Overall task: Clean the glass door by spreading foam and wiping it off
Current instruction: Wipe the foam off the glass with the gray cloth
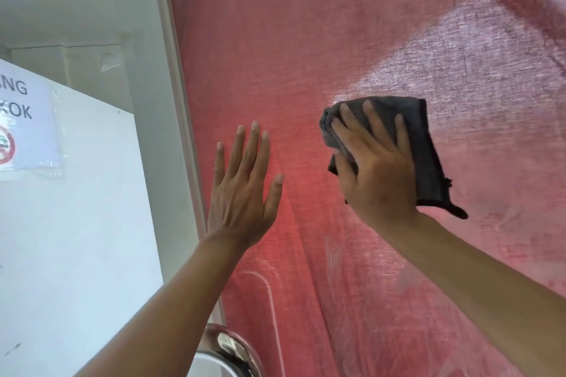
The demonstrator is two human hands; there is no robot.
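The glass door [306,40] fills most of the view, with a red curtain showing behind it and a hazy whitish film across its upper right. My right hand [375,168] presses a folded dark grey cloth [424,144] flat against the glass, fingers spread over it and thumb tucked under its left edge. My left hand [242,190] lies flat on the glass to the left of the cloth, fingers straight and pointing up, holding nothing. Faint streaks mark the glass below both hands.
The door's pale frame [177,101] runs down the left of the glass. A shiny metal door handle [226,349] sits at the bottom. On the white wall [92,223] to the left hangs a paper no-smoking sign [21,125].
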